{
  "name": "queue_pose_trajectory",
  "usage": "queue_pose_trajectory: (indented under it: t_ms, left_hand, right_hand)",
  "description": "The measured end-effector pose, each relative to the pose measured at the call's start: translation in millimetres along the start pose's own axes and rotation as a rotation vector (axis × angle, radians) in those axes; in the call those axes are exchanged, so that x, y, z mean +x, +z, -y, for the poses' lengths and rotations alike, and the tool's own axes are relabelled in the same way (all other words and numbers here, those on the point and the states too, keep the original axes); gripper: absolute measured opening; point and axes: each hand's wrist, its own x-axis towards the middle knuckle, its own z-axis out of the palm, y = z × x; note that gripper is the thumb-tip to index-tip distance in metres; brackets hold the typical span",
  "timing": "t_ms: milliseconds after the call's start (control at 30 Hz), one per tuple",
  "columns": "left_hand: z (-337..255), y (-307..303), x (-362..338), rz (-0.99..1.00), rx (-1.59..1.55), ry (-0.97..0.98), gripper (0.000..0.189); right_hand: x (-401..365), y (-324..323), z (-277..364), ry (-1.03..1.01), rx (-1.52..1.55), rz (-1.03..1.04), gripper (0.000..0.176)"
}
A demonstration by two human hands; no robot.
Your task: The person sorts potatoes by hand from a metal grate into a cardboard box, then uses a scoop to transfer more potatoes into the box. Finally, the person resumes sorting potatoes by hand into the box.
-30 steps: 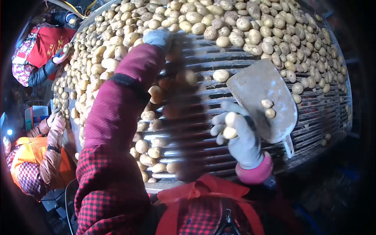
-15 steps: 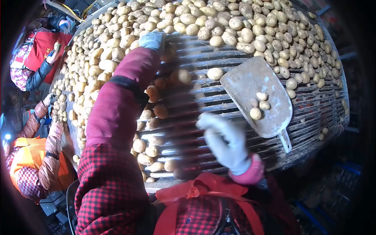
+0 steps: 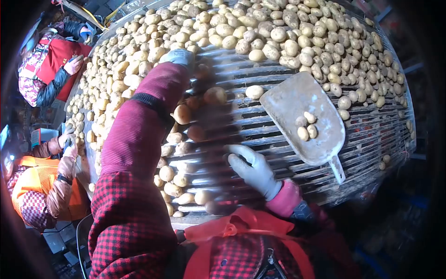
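Note:
My left hand (image 3: pixel 179 57), in a pale grey glove, reaches out to the near edge of the big heap of potatoes (image 3: pixel 223 30). Its fingers are largely hidden behind the wrist and sleeve, so its grip cannot be made out. My right hand (image 3: pixel 251 168), in a white glove, hovers over the slatted rack (image 3: pixel 260 122), thumb and fingers apart, with nothing visible between them. Loose potatoes (image 3: pixel 182 114) lie on the slats beneath and beside my left forearm. A single potato (image 3: pixel 254 92) rests on the slats left of the scoop.
A worn metal scoop (image 3: pixel 297 107) holding several small potatoes lies on the rack, its handle toward me. At the left edge stand a co-worker in a red apron (image 3: pixel 59 58) and another in an orange vest (image 3: pixel 39 183). More potatoes (image 3: pixel 344 51) cover the far right.
My right hand has shifted a little left and is less blurred. My left hand has come slightly nearer to me. Both co-workers' hands have moved.

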Motion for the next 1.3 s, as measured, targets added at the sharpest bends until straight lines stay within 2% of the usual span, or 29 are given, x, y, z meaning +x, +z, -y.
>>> queue_pose_trajectory:
  t_ms: [100,133,200,267,300,333,400,500,600,633,700,733,867,967,1033,1067,1133,1200,1233,1267,1300]
  left_hand:
    - [2,-2,-5,-0.014,-0.05,0.036,0.033]
    - [4,-11,-12,0.043,-0.137,0.033,0.034]
    - [-7,-29,-46,-0.006,-0.24,0.01,0.03]
    - [-18,-41,-88,-0.097,-0.257,0.107,0.026]
    - [-16,-36,-102,-0.05,-0.268,0.196,0.024]
    - [-21,-29,-109,-0.117,-0.255,0.374,0.026]
    - [-21,-22,-128,-0.292,-0.073,0.447,0.028]
    - [-29,9,-109,-0.062,0.138,0.392,0.031]
    - [-50,-18,-123,0.101,-0.047,0.266,0.033]
    - [-52,-18,-122,0.046,-0.106,0.289,0.036]
    - [-56,38,-91,0.023,-0.161,0.054,0.035]
    - [-58,34,-89,0.026,-0.175,0.014,0.035]
    - [-58,21,-105,0.021,-0.233,0.079,0.03]
    - [-62,-7,-141,-0.12,-0.34,0.204,0.021]
    - [-88,-26,-163,-0.369,-0.501,0.297,0.016]
    - [-110,-32,-169,-0.484,-0.58,0.316,0.014]
    - [-156,-50,-168,-0.386,-0.494,0.385,0.021]
    - [-188,-59,-161,-0.349,-0.578,0.58,0.026]
    - [-203,-54,-154,-0.42,-0.674,0.696,0.03]
    - [-209,-56,-154,-0.488,-0.765,0.813,0.035]
    - [-210,-54,-159,-0.565,-0.787,0.813,0.041]
  right_hand:
    - [0,1,3,-0.034,0.004,0.02,0.031]
    - [-2,2,3,-0.028,0.025,0.015,0.031]
    - [-4,3,6,-0.016,0.063,0.017,0.031]
    - [-5,6,2,0.095,0.259,0.045,0.029]
    - [-4,7,4,0.086,0.264,0.038,0.03]
    - [-4,7,5,0.077,0.263,0.033,0.03]
    - [-4,5,3,0.087,0.24,0.047,0.03]
    - [-1,6,2,0.089,0.232,0.052,0.03]
    - [-2,2,-1,0.099,0.239,0.061,0.032]
    - [-2,3,-1,0.102,0.251,0.069,0.033]
    - [-2,4,0,0.051,0.163,0.058,0.032]
    - [-1,3,2,0.019,0.114,0.058,0.032]
    - [-4,4,8,0.089,0.098,0.122,0.033]
    - [-4,7,-9,0.124,0.046,0.132,0.033]
    - [-1,4,-4,0.118,-0.082,0.17,0.031]
    - [-3,8,-6,0.055,0.2,0.193,0.03]
    - [-4,3,-26,-0.117,-0.267,0.23,0.03]
    - [-9,-5,-55,-0.294,-0.719,0.231,0.029]
    - [-12,-8,-47,-0.439,-1.166,0.255,0.029]
    - [-13,-6,-39,-0.373,-1.136,0.258,0.031]
    - [-13,-5,-30,-0.308,-1.105,0.258,0.034]
